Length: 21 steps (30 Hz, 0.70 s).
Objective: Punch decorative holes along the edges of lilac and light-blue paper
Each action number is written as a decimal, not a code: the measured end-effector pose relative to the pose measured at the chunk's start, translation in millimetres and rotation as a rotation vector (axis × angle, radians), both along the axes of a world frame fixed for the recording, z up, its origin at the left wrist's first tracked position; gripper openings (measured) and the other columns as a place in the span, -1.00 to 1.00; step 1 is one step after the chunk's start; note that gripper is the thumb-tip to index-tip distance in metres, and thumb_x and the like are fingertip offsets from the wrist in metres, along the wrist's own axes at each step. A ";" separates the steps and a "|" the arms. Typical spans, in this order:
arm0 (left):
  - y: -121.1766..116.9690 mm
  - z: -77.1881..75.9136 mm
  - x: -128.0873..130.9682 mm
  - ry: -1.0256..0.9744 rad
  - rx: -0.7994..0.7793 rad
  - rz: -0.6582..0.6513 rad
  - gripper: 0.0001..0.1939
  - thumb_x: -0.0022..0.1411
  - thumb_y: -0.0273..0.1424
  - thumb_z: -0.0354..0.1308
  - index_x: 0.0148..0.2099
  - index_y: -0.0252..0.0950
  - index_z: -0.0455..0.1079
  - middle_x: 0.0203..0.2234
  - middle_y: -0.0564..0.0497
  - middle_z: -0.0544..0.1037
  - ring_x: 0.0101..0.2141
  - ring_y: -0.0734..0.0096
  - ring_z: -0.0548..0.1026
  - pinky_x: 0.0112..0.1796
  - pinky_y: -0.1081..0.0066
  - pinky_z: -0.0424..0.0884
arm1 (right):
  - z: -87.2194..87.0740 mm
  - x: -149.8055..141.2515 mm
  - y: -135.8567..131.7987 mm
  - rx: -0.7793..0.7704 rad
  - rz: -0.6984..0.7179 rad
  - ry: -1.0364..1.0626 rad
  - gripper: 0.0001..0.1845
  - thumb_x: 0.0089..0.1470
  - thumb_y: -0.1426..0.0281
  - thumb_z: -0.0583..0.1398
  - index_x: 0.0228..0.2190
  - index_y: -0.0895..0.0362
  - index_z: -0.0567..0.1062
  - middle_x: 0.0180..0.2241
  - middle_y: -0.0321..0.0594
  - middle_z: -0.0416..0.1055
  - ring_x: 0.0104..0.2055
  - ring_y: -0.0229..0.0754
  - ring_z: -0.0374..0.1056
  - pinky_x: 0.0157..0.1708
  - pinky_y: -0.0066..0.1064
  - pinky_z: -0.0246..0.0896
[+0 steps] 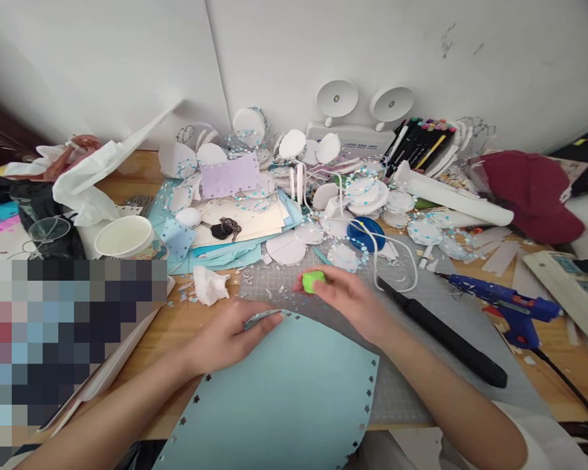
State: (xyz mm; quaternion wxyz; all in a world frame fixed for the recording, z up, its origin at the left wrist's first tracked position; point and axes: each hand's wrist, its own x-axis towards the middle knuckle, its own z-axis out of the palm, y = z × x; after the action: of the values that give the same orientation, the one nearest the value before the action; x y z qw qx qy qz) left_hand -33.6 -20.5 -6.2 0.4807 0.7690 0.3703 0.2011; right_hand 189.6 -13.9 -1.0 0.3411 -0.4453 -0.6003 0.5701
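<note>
My left hand (230,336) pinches the upper edge of a light blue sheet of paper (298,391), which bends over the table's front edge. Small flower-shaped holes run along the sheet's sides and part of its top. In my right hand (350,300) is a small bright green paper punch (314,282), held between thumb and fingers just above the sheet's top edge, apart from it. Its underside is hidden. Beneath it lies a grey cutting mat (402,398) scattered with tiny paper bits.
On the right lie a black-handled knife (451,339) and a blue glue gun (514,307) with a cord. White paper discs with blue-dotted trim (367,192) are heaped at the back. A crumpled tissue (210,285) and a paper cup (124,236) stand left.
</note>
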 end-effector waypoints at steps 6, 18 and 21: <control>-3.8 4.5 -0.1 -0.106 -0.186 0.090 -0.69 0.26 -0.25 0.04 -0.42 -0.31 0.44 -0.59 0.06 0.43 -0.55 0.45 0.35 -0.53 0.52 0.28 | -12.8 -0.2 3.6 -0.149 -0.004 0.253 -0.56 0.23 0.10 -0.03 -0.15 0.06 0.51 -0.03 -0.17 0.44 0.10 -0.13 0.27 0.14 -0.19 0.10; 2.8 1.6 -1.6 -0.435 -0.523 0.863 -0.72 0.04 -0.17 0.27 -0.42 -0.28 0.40 -0.60 0.12 0.44 -0.59 0.48 0.38 -0.59 0.54 0.23 | 20.2 40.1 16.6 -0.176 -0.114 0.346 -0.66 0.04 0.07 0.16 -0.26 0.03 0.50 -0.01 -0.14 0.42 -0.07 0.03 0.40 -0.17 -0.13 0.35; 3.0 -0.6 0.1 -0.556 -0.515 0.976 -0.75 0.00 -0.20 0.31 -0.36 -0.25 0.42 -0.54 0.13 0.49 -0.53 0.45 0.42 -0.53 0.53 0.29 | 16.3 41.1 16.0 -0.138 -0.183 0.247 -0.71 -0.03 0.14 0.24 -0.28 0.02 0.48 -0.16 -0.17 0.48 -0.20 -0.07 0.40 -0.30 -0.24 0.34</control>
State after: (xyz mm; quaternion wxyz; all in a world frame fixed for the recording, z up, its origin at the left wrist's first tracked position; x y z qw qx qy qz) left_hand -33.6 -17.5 -6.8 0.5819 0.2891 0.5770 0.4949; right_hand 230.6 2.1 15.2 0.4314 -0.4470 -0.4702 0.6269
